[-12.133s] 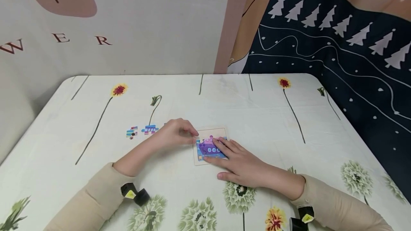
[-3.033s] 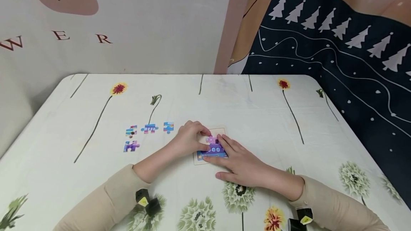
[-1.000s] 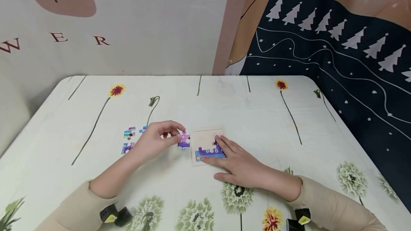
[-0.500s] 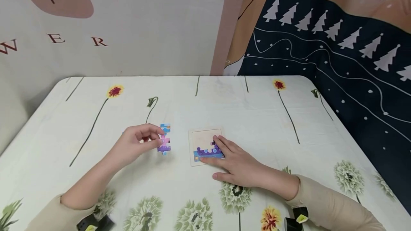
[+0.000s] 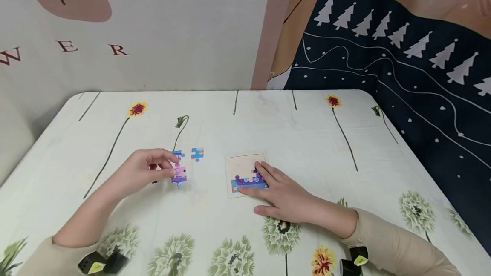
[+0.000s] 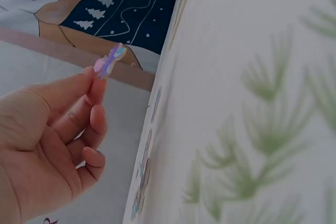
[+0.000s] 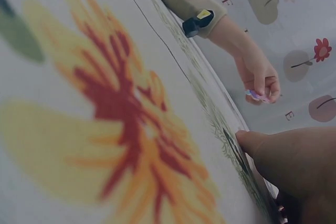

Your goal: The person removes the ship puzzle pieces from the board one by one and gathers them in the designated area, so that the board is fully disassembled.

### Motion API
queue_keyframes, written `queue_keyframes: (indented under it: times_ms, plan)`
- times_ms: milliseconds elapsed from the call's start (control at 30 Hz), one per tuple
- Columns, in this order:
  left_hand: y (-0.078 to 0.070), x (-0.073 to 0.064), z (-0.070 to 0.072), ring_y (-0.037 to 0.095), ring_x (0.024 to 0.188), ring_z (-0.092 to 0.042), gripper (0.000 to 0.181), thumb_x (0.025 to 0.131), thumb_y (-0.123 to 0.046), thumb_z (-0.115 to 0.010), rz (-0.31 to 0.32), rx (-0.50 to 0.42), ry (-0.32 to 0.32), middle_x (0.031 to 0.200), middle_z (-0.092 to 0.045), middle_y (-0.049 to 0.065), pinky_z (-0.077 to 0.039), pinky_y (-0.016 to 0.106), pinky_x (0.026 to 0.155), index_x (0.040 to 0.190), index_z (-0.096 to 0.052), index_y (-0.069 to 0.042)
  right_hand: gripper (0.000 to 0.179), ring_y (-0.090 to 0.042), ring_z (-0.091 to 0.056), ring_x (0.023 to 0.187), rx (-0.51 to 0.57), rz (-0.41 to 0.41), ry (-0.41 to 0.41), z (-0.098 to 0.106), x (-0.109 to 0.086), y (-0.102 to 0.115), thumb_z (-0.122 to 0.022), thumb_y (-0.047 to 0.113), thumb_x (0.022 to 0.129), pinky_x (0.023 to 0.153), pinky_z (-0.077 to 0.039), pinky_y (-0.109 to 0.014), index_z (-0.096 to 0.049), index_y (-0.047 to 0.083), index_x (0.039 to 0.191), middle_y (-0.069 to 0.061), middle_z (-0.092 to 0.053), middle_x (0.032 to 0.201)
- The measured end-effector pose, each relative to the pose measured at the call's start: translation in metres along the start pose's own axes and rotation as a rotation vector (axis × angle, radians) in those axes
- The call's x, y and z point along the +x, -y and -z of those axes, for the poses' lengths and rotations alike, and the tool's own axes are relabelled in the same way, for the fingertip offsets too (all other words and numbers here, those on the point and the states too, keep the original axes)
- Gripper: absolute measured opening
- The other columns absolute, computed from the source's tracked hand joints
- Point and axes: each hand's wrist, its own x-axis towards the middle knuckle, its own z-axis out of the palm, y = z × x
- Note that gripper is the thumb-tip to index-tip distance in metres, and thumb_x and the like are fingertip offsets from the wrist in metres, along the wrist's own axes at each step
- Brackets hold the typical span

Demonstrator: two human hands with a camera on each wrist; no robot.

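My left hand (image 5: 147,167) pinches a pink-and-purple jigsaw piece (image 5: 179,175) between thumb and fingertips, left of the puzzle board. In the left wrist view this jigsaw piece (image 6: 109,62) shows nearly edge-on, above the tabletop. The square puzzle board (image 5: 239,164) has a pale bare upper part and joined blue and purple pieces (image 5: 245,183) along its bottom. Spread fingers of my right hand (image 5: 285,193) rest on the board's right side, hiding part of it. The right wrist view shows the right thumb (image 7: 252,142) close up, with the left hand (image 7: 258,74) beyond.
A loose blue-and-orange piece (image 5: 197,153) lies behind the held one. Another blue piece (image 5: 178,153) and a purple one (image 5: 154,181) are partly covered by the left hand. The flowered tablecloth (image 5: 276,118) runs back to a wall hanging (image 5: 192,33).
My left hand has taken the pink-and-purple jigsaw piece off the board and carried it left to the loose pieces. My right hand has stayed on the board throughout.
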Motion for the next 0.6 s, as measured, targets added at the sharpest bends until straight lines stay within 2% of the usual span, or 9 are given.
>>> queue_keyframes:
  times_ms: [267, 367, 600]
  plan:
    - [0.015, 0.003, 0.006, 0.019, 0.058, -0.052, 0.022, 0.085, -0.002, -0.070, 0.042, 0.045, 0.009, 0.076, -0.066, 0.005, -0.040, 0.028, 0.050, 0.106, -0.066, 0.001, 0.054, -0.028, 0.010, 0.144, -0.004, 0.013, -0.018, -0.003, 0.000, -0.002, -0.033, 0.057, 0.098, 0.113, -0.007, -0.046, -0.024, 0.043, 0.149, -0.018, 0.005, 0.157]
    - [0.018, 0.004, 0.006, 0.018, 0.058, -0.051, 0.020, 0.085, -0.002, -0.071, 0.037, 0.072, 0.006, 0.075, -0.066, 0.003, -0.040, 0.028, 0.050, 0.104, -0.067, 0.001, 0.054, -0.028, 0.010, 0.144, -0.007, 0.016, -0.020, -0.003, 0.001, -0.002, -0.033, 0.057, 0.098, 0.112, -0.007, -0.046, -0.024, 0.043, 0.149, -0.018, 0.005, 0.157]
    - [0.026, 0.008, 0.005, 0.016, 0.062, -0.052, 0.017, 0.085, -0.007, -0.072, 0.030, 0.189, -0.042, 0.076, -0.064, 0.000, -0.042, 0.027, 0.051, 0.102, -0.070, -0.002, 0.054, -0.027, 0.012, 0.143, -0.002, 0.007, 0.000, -0.001, 0.000, -0.001, -0.031, 0.058, 0.098, 0.113, -0.006, -0.045, -0.022, 0.044, 0.149, -0.017, 0.007, 0.157]
